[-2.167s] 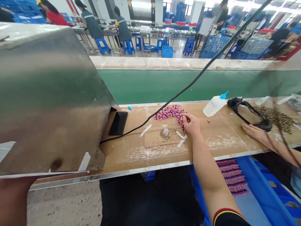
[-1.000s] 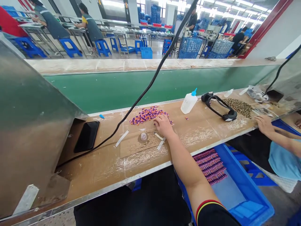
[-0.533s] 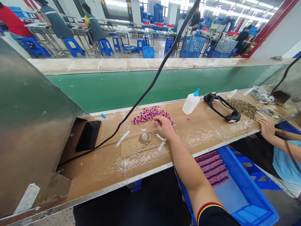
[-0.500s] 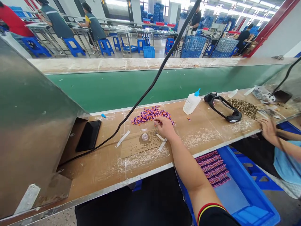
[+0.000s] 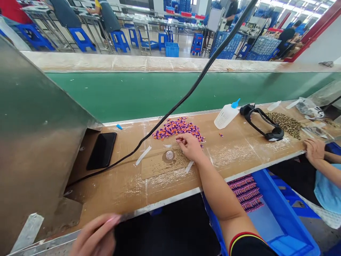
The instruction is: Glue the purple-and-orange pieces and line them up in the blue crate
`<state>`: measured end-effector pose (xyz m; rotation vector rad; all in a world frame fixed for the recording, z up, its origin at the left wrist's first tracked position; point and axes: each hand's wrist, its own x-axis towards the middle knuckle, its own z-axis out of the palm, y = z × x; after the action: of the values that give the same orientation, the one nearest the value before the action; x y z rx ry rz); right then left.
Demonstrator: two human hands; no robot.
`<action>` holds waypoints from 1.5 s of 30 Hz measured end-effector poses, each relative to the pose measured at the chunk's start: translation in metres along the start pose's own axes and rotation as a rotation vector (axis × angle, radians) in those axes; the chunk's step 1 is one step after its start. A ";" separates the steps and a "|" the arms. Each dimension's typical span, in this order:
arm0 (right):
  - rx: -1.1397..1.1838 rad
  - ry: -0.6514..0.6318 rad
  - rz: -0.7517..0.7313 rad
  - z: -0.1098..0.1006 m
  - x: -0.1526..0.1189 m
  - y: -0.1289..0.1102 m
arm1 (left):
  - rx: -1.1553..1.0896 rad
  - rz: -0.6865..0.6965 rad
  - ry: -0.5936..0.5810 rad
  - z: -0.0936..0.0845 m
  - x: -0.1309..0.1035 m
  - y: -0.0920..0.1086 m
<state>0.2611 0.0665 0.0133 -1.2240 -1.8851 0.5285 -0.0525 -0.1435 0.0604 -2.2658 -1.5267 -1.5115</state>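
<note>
Around the centre of the frame, a pile of purple-and-orange pieces [image 5: 181, 128] lay on the surface [image 5: 119, 192], the right hand [image 5: 192, 147] curled at its near edge. Lower left, the left hand [image 5: 97, 234] had just appeared, so both were now about the work, well apart; blur and smallness hid whether either gripped anything. A small clear cup [image 5: 169, 155] stood on cardboard [image 5: 151, 169]; lower right, a blue bin [image 5: 286, 213] held rows of purple-pink strips [image 5: 246, 193].

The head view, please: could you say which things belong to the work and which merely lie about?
Likely the work's:
small purple-and-orange pieces, piled by the right hand
flat brown cardboard sheet
small clear round object on it

Likely lying about:
black rectangular phone
black curved headset
</note>
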 end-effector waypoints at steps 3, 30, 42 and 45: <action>-0.008 -0.023 0.024 0.000 0.001 0.001 | -0.078 0.063 -0.075 0.042 0.013 -0.006; -0.093 -0.243 -0.230 -0.021 -0.013 -0.032 | -0.712 -0.386 -0.237 0.147 0.058 -0.049; -0.152 -0.270 -0.322 -0.017 -0.016 -0.032 | -0.766 -0.515 -0.276 0.148 0.063 -0.047; -0.157 -0.291 -0.305 -0.018 -0.015 -0.032 | -0.746 -0.516 -0.292 0.147 0.064 -0.047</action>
<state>0.2607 0.0371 0.0401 -0.9678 -2.3481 0.4143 0.0193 -0.0022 0.0062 -2.6865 -1.9984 -2.2872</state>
